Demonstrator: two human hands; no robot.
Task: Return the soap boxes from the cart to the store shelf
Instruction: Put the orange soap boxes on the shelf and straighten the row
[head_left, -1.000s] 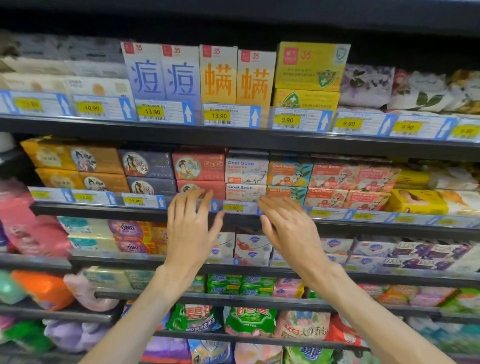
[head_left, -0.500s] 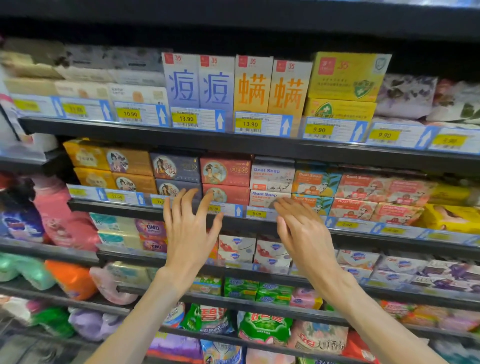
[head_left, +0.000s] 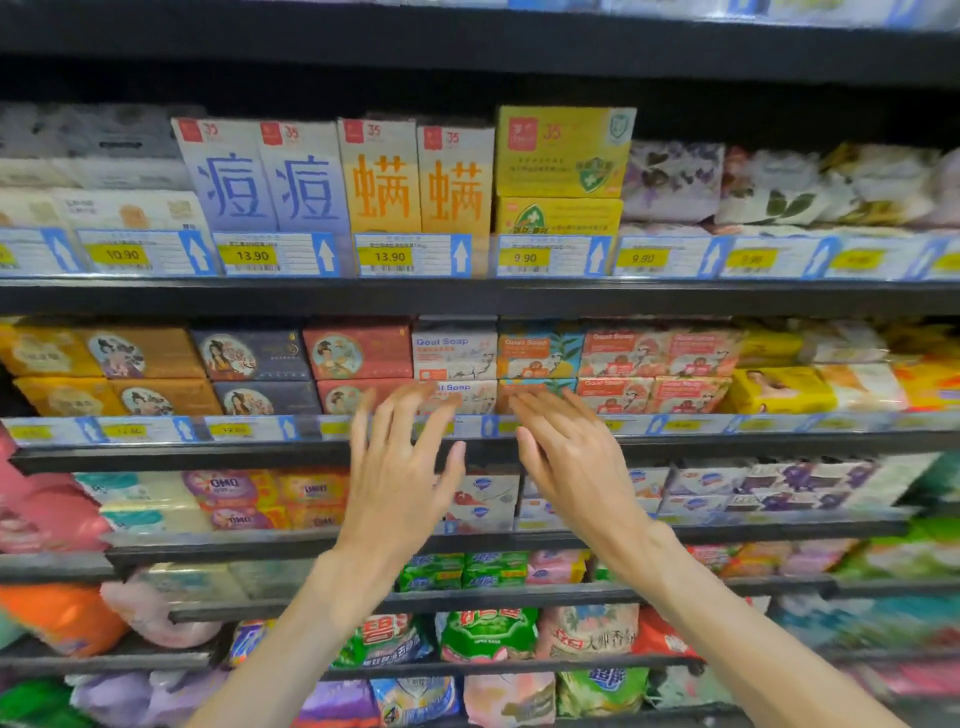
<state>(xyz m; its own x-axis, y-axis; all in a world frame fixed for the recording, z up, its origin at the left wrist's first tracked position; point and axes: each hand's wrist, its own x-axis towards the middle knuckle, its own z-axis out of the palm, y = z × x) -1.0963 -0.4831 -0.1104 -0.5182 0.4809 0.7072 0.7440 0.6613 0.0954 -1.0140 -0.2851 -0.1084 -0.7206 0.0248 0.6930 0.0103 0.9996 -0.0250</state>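
Both hands are reaching up to the second shelf (head_left: 467, 449) from the top, and neither is carrying anything. The left hand (head_left: 397, 478) is spreading its fingers flat, palm toward the stock, with its fingertips lying over the lower white Goat Soap box (head_left: 457, 395) and the red box (head_left: 348, 397) beside it. The right hand (head_left: 569, 467) is likewise open and released, its fingertips lying at the lower edge of the orange Goat Soap box (head_left: 537, 387).

The step in hand looks like tidying: a returned box seems already seated in the Goat Soap row (head_left: 540, 356), and the hands are squaring the stack or drawing away from it. The fingertips are blurred by motion, so whether they are pressing the boxes or only hovering in front of them cannot be told.

The soap boxes in sight are all sitting on the shelf, two high, faces out, above the price tag strip (head_left: 249, 430). The cart is out of view, so how many boxes are waiting there is unknown.

The next move probably calls for pulling both hands clear without dragging the lower boxes forward over the lip, then turning down toward the cart for another box, if one remains.
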